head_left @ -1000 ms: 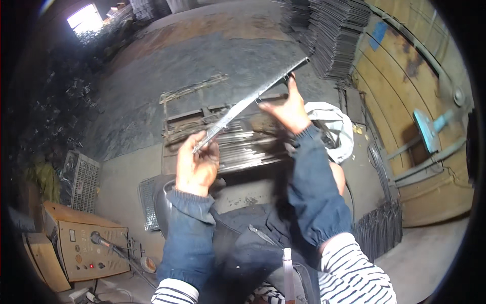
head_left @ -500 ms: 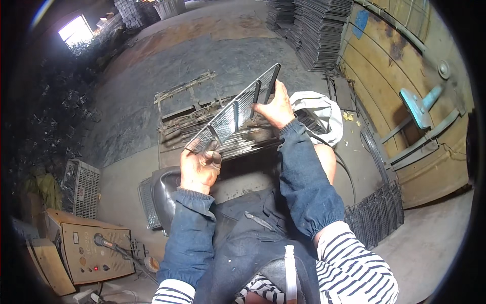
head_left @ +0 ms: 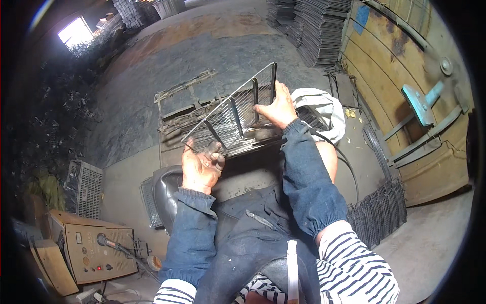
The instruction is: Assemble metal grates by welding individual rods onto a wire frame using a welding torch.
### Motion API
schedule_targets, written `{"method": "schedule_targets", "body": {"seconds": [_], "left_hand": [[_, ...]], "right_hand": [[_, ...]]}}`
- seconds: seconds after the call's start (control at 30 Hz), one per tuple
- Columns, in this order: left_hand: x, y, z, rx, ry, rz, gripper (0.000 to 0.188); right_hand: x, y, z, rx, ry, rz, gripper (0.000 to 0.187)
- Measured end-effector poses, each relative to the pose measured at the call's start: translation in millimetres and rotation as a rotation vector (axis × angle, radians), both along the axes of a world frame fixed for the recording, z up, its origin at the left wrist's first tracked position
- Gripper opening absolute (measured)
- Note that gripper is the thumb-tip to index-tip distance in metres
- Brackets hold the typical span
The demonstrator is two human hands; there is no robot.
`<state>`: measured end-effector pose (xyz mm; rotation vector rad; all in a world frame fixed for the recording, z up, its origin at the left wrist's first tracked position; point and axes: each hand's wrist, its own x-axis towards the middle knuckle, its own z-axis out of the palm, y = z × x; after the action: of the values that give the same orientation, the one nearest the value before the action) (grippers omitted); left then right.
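Note:
Between my two hands a wire grid panel [head_left: 221, 117] with several dark flat crossbars is held up at a slant. My left hand [head_left: 201, 166] grips its lower left corner, the fingers curled round the edge. At the upper right end my right hand [head_left: 278, 106] is closed on the panel, the thumb against one dark bar. Under the panel stands a low metal frame [head_left: 174, 121] with rods and bars lying across it. A whitish cloth or sack [head_left: 331, 119] lies just beyond my right wrist.
A tan welding machine [head_left: 93, 248] stands at the lower left, a grey plastic crate [head_left: 85, 190] behind it. Mesh panels [head_left: 377, 213] stand in a row at the right. Tall stacks of panels [head_left: 324, 33] rise at the back, near a rusty yellow metal panel [head_left: 390, 66].
The panel has tilted in my hands, so its wire face shows wider and its lower edge reaches nearer to me. Both hands keep their grip and have shifted only slightly.

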<state>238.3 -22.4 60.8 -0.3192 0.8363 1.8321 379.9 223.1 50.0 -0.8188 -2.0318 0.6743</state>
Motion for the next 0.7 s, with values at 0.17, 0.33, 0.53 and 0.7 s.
{"method": "schedule_targets", "body": {"seconds": [0.17,0.33,0.53,0.7], "left_hand": [[15,-34,12,-0.258,0.95,-0.058,0.075],[22,-38,-4,-0.641,1.717,-0.114,0.061],[33,-11,-47,-0.127,1.253,0.125,0.028],[30,-15,-52,-0.189,1.243,0.057,0.029]], "right_hand": [[11,12,1,-0.043,-0.004,0.029,0.082],[17,12,7,0.003,0.021,0.1,0.07],[21,2,6,-0.043,0.02,0.167,0.069],[17,5,0,-0.034,-0.03,0.175,0.074]]}}
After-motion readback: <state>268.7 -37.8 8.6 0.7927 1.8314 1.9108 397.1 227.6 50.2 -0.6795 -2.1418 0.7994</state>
